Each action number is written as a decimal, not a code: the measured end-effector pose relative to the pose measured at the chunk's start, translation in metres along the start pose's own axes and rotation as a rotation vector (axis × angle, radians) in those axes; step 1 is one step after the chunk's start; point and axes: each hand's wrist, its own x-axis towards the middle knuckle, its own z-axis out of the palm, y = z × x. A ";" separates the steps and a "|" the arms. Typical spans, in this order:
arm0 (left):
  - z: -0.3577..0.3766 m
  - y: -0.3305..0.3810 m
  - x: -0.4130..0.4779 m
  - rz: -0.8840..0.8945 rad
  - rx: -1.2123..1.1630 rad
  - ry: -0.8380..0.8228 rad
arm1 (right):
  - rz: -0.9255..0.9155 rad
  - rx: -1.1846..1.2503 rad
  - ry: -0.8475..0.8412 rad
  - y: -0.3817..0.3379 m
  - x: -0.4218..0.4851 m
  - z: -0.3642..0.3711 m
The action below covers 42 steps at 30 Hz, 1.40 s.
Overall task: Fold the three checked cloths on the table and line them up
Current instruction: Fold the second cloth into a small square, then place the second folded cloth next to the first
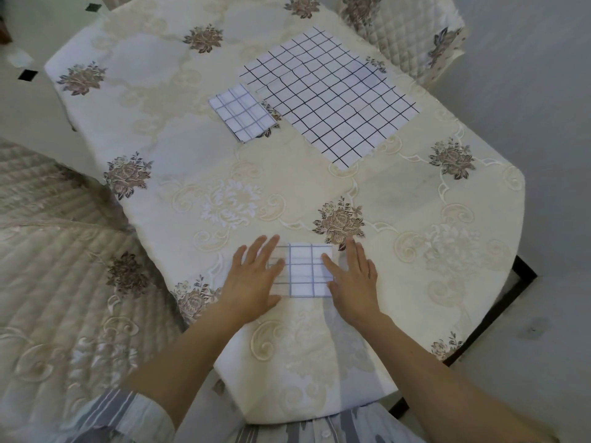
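A small folded checked cloth [307,271] lies near the table's front edge. My left hand [254,279] lies flat on its left part, fingers straight. My right hand [351,281] lies flat along its right edge, the thumb on the cloth. A second folded checked cloth [241,113] sits farther back, near the middle of the table. To its right a large checked cloth [332,97] with black lines lies spread out flat.
The table [192,174] wears a cream floral tablecloth. A quilted chair [48,282] stands at the left, and another quilted chair back [409,30] rises behind the far right edge. Grey floor lies to the right.
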 end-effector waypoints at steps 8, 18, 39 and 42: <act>-0.005 0.027 0.007 0.073 0.222 -0.001 | 0.034 -0.033 -0.048 0.002 -0.001 -0.002; 0.009 0.010 0.006 0.026 0.064 0.274 | -0.019 0.044 -0.171 0.005 0.001 -0.009; -0.025 -0.043 -0.046 -0.010 -0.428 0.392 | -0.118 0.523 0.300 -0.035 -0.039 -0.036; -0.037 -0.044 -0.056 -0.040 -0.484 0.447 | -0.130 0.584 0.299 -0.041 -0.044 -0.043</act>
